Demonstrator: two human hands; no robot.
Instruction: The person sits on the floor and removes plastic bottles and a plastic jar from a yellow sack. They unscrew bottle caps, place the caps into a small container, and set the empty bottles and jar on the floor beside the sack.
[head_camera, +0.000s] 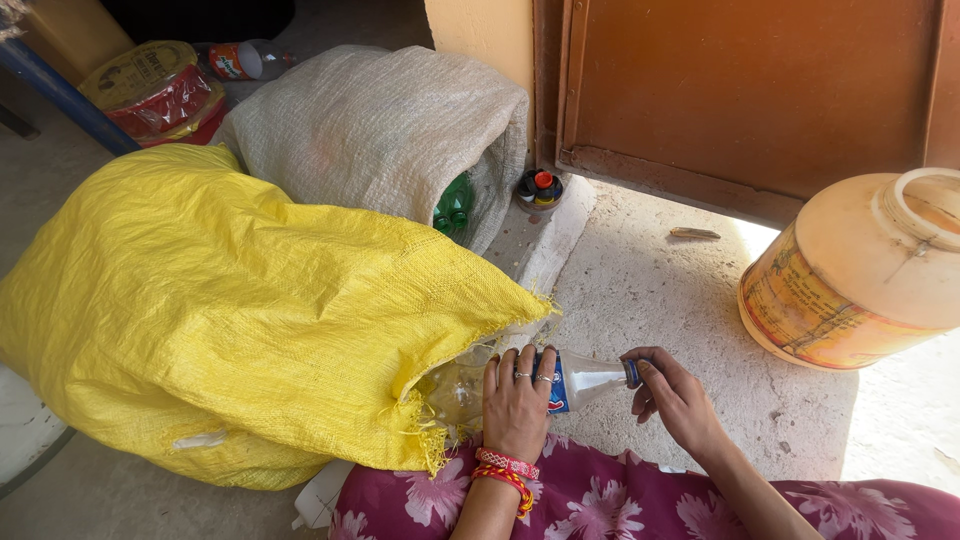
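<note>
Where sacks (250, 300) crowd: jar (860, 275) aside.

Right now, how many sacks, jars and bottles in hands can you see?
Sacks: 2, a yellow sack and a grey sack
Big jars: 1, the cream plastic jar
Bottles in hands: 1, a clear bottle
Total: 4

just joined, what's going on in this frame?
A seated person is handling a clear plastic bottle at the mouth of a big yellow woven sack. The left hand grips the bottle's body around its label, while the right hand pinches the blue cap. The bottle lies sideways, neck pointing right. Behind, a grey sack holds green bottles, a small dish of loose caps sits beside it, and a large cream jug lies at right.
</note>
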